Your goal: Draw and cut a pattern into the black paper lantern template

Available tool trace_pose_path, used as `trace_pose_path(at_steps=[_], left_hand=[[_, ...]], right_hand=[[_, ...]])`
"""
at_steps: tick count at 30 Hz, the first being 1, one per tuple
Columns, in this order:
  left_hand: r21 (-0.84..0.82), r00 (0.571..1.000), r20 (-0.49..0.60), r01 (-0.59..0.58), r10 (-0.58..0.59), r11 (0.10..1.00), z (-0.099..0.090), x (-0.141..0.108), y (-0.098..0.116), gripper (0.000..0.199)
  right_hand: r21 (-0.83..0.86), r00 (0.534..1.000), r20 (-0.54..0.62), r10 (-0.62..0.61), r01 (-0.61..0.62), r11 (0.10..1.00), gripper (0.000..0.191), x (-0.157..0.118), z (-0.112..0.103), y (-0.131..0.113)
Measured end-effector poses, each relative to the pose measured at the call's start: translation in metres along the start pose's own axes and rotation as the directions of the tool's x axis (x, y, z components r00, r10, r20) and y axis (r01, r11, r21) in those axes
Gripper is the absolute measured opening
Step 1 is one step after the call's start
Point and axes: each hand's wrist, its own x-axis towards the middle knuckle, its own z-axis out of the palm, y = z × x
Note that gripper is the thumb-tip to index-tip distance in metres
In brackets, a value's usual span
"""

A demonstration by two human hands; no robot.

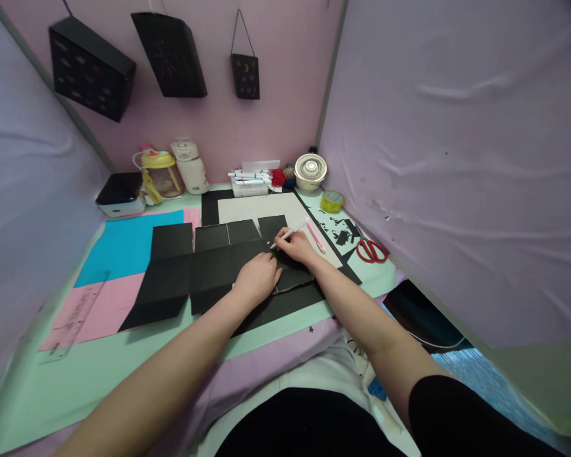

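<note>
A sheet of black card (212,263), scored into panels with slits along its edges, lies across the table. My right hand (292,244) grips a slim white pen-like tool (295,228), its lower end at the card. Whether it is a pen or a craft knife is too small to tell. Close to that tip is a tiny white mark (268,242) in the card. My left hand (257,278) lies on the card just left of the tip, thumb apart from the fingers. Under the card is a pale board (238,208); a pink pen-like tool (316,237) rests on it.
Red-handled scissors (372,251), black paper scraps (343,237) and yellow-green tape (332,201) are at the right. Blue paper (118,244), pink paper (109,304) and a clear ruler (78,314) lie left. Behind stand a pen box (250,186) and a lidded bowl (310,171). Black lanterns (245,76) hang above.
</note>
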Motion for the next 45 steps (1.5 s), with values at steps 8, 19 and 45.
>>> trace_pose_path(at_steps=[8, 19, 45], left_hand=[[-0.007, 1.000, -0.007, -0.003, 0.003, 1.000, -0.002, 0.000, 0.001, 0.023], [-0.019, 1.000, 0.000, 0.016, -0.016, 1.000, -0.001, 0.000, 0.001, 0.023], [-0.010, 0.999, -0.026, 0.024, -0.024, 1.000, -0.001, 0.000, -0.001, 0.030]], right_hand=[[0.005, 1.000, 0.009, 0.002, -0.002, 1.000, 0.011, 0.000, 0.001, 0.001], [-0.023, 0.999, -0.041, -0.029, 0.028, 0.999, 0.011, 0.000, 0.001, 0.000], [0.078, 0.936, -0.350, 0.046, -0.020, 0.997, 0.016, 0.003, -0.009, 0.003]])
